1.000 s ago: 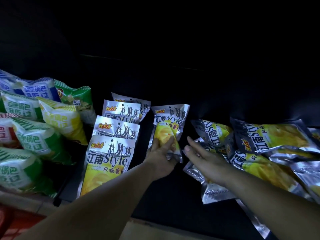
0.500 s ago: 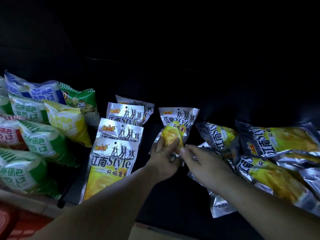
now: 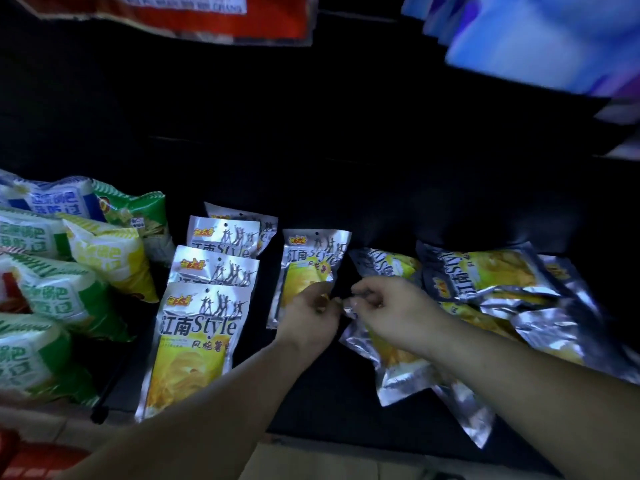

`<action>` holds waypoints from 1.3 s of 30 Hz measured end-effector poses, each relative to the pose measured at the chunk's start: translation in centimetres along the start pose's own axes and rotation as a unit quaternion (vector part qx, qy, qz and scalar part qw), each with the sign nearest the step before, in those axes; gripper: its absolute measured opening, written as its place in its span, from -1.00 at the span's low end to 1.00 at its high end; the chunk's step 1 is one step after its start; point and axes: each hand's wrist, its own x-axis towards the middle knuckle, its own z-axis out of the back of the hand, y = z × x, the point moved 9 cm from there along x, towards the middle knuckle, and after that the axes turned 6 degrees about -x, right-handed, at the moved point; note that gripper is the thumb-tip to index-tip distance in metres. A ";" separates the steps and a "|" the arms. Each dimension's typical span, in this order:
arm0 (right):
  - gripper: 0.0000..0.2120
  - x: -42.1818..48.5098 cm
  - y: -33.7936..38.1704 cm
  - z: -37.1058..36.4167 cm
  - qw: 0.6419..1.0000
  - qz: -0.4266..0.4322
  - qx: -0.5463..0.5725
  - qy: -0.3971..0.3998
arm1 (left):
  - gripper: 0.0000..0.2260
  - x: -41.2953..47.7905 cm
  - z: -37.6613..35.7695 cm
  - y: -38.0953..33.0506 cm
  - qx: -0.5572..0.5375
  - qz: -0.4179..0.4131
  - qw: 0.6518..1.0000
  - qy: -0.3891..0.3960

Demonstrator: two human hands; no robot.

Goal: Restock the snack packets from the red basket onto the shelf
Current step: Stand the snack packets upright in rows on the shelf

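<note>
A silver and yellow snack packet (image 3: 310, 263) stands upright on the dark shelf (image 3: 304, 396), right of a leaning row of the same packets (image 3: 199, 341). My left hand (image 3: 310, 315) grips this packet's lower edge, fingers curled. My right hand (image 3: 388, 315) is closed right beside it, pinching the packet's lower right corner, over a flat packet (image 3: 398, 365). To the right lies a loose pile of matching packets (image 3: 491, 282). A corner of the red basket (image 3: 31, 459) shows at the bottom left.
Green, white and yellow puffed bags (image 3: 62, 292) fill the shelf's left section. A black divider rod (image 3: 114, 379) separates them from the silver packets. Blurred red (image 3: 214, 15) and blue (image 3: 540, 39) packages hang above on the upper shelf.
Both hands have closed in on the lower edge of the upright packet. The view has tilted up, so the upper shelf's packages now show.
</note>
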 end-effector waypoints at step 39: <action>-0.34 -4.4 0.4 1.0 0.989 -0.049 0.140 -0.022 | -0.79 -5.9 3.4 -1.3 -0.279 0.189 0.941 -0.006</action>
